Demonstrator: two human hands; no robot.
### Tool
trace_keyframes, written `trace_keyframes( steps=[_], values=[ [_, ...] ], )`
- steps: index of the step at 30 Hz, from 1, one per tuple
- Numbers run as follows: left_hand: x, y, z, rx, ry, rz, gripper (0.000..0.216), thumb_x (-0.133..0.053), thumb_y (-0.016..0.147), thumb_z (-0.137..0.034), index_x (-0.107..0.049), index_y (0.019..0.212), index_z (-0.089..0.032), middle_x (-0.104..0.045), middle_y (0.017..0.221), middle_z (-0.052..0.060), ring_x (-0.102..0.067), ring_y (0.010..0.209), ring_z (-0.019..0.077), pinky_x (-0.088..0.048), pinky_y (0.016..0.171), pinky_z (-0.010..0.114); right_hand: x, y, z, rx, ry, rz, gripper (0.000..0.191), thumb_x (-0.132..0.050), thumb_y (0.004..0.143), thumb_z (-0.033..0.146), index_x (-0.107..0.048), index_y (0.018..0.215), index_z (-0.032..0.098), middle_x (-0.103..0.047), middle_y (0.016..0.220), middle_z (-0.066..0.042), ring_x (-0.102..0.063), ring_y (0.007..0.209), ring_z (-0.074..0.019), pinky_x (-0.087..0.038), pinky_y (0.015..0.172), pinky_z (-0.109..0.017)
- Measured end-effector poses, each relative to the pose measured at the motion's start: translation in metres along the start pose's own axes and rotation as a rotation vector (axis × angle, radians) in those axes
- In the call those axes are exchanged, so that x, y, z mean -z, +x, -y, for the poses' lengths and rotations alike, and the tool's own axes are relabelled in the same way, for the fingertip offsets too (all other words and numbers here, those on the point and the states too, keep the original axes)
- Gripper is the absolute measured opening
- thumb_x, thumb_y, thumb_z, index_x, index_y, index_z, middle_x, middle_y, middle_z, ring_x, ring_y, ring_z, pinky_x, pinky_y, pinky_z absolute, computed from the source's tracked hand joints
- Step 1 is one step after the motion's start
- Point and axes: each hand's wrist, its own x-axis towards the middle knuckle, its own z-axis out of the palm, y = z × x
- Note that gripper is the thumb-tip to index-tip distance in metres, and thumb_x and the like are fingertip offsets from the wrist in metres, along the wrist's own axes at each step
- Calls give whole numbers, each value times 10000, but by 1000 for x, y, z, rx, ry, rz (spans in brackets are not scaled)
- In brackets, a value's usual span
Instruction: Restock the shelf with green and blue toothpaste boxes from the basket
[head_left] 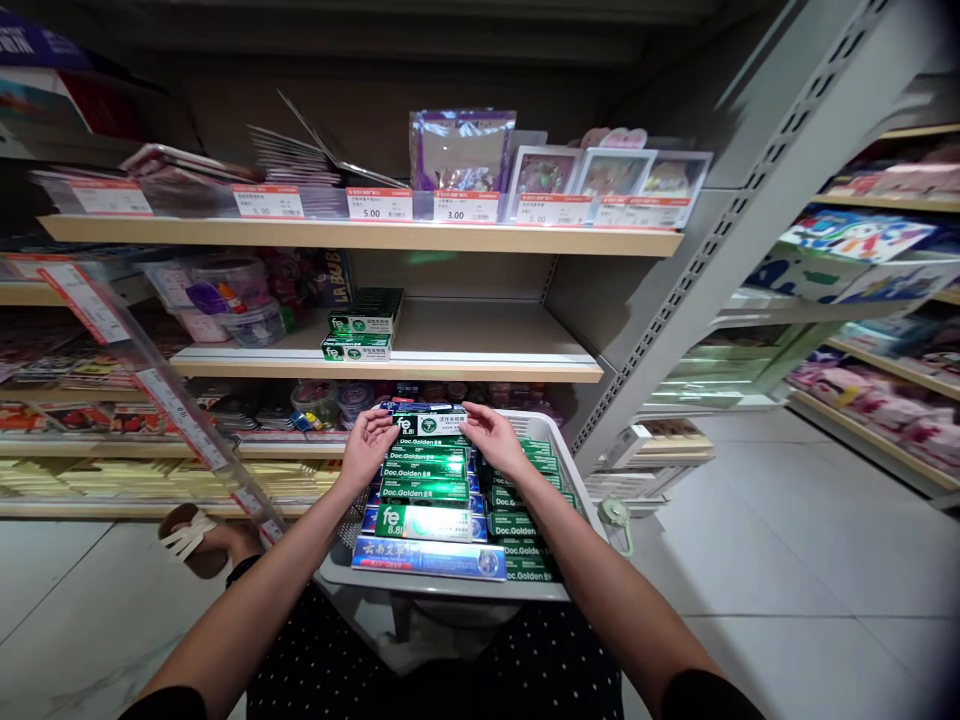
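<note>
A white basket rests on my lap, packed with green Doc.Golden toothpaste boxes and a blue box at the front. Both hands hold one green toothpaste box at the far end of the basket. My left hand grips its left end with curled fingers. My right hand grips its right end. On the middle shelf straight ahead lies a small stack of the same green boxes.
The upper shelf carries packets and price tags. A clear price strip leans diagonally at the left. A sandalled foot shows on the tiled floor. A grey shelf upright rises at the right, with more shelves beyond.
</note>
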Motion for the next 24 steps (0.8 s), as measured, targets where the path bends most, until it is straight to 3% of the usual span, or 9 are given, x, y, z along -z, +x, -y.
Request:
trace_keyframes(
  steps=[7, 11, 19, 24],
  values=[
    [5, 12, -3, 77, -28, 70, 528, -741, 672, -490, -598, 1056, -157, -676, 1023, 98, -653, 968, 217, -518, 890, 406, -6, 11, 9, -42, 30, -63, 425, -785, 646, 323, -611, 1005, 178, -680, 989, -65, -660, 922, -172, -542, 878, -349],
    [14, 27, -17, 71, -37, 34, 521, -770, 639, -475, -614, 1020, -157, -682, 1011, 97, -670, 913, 221, -535, 861, 426, -18, 26, 24, -50, 2, -90, 359, -776, 636, 278, -607, 938, 183, -681, 914, -52, -666, 861, -172, -551, 836, -352],
    [57, 80, -68, -135, 80, -160, 443, -774, 628, -384, -614, 972, -156, -687, 970, 92, -675, 875, 218, -517, 885, 428, -82, 84, 73, 80, -34, -122, 349, -754, 617, 265, -561, 898, 192, -645, 859, -21, -649, 823, -163, -544, 825, -336],
    [80, 125, -82, -212, 197, -294, 308, -736, 652, -258, -634, 925, -159, -695, 927, 97, -665, 912, 240, -487, 922, 439, -126, 123, 88, 158, -119, -183, 321, -728, 636, 245, -563, 904, 182, -650, 874, -34, -645, 834, -182, -533, 826, -337]
  ],
)
